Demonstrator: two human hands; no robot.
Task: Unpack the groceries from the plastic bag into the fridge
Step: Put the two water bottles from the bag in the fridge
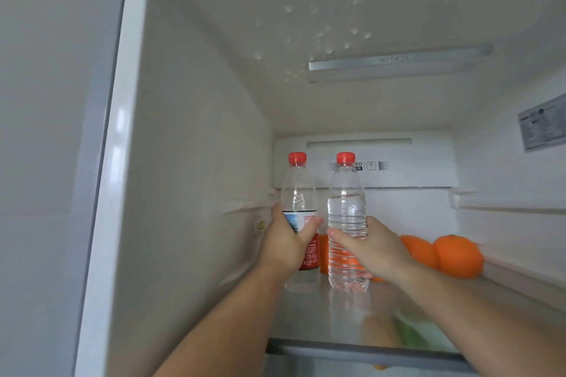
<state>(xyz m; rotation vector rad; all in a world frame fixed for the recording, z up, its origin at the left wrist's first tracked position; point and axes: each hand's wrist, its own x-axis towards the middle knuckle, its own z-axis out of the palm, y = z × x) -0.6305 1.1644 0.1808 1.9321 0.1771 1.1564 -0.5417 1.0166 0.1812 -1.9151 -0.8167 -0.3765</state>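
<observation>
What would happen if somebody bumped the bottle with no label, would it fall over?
Probably it could tip: the unlabelled bottle is tall and narrow, standing upright on the smooth glass shelf. It looks partly filled with water, so it may feel fairly heavy and steadier low down. Its thin ribbed plastic would likely squash slightly under the right hand, not break.

A: Two forearms in shot, both bare from wrist to the lower edge of frame, no sleeves showing.

B: Agreed, no cuff anywhere. Left hand (283,242), no ring and no watch or band at the wrist.

A: Right hand (372,246) the same, no glove, nothing worn that I can see.

B: Nails are turned away from us, so I can't tell about those.
</observation>
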